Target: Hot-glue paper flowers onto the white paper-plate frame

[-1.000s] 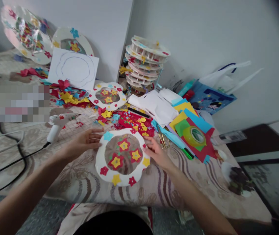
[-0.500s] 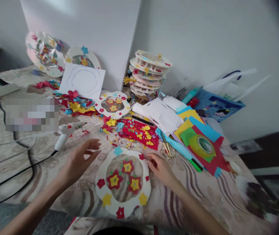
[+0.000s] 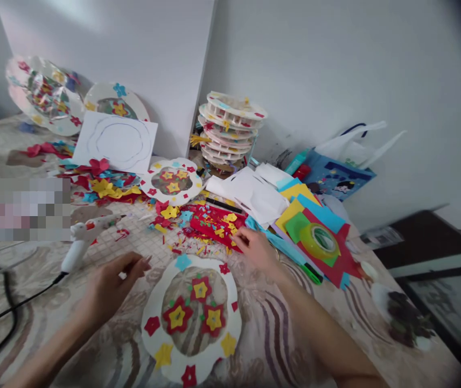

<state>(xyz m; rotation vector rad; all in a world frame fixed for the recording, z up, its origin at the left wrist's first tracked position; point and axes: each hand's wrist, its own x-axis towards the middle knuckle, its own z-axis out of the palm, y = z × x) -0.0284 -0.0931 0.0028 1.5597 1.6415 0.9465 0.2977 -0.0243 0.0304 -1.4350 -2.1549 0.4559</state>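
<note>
A white scalloped paper frame (image 3: 149, 302) lies flat in front of me. It carries red, yellow and blue flowers on its ring and three red-and-yellow flowers in its see-through middle. Left of the frame, my left hand (image 3: 113, 283) hovers with thumb and fingertips pinched together; anything between them is too small to make out. My right hand (image 3: 257, 248) reaches beyond the frame to the red paper sheet (image 3: 206, 223), where small yellow paper flowers (image 3: 230, 217) lie. Its thumb and fingers come together at the sheet's near edge, and what they grip is hidden.
On the left lies a white glue gun (image 3: 81, 245) with its black cord. Scissors are mostly behind my right hand. Stacked frames (image 3: 232, 126), white paper (image 3: 250, 196), yellow tape (image 3: 317, 241), a green marker (image 3: 311, 274) and a blue bag (image 3: 337, 172) stand or lie farther back.
My right hand has left the frame's right edge and moved forward to the red sheet. My left hand's fingers have closed together. The view has swung slightly right.
</note>
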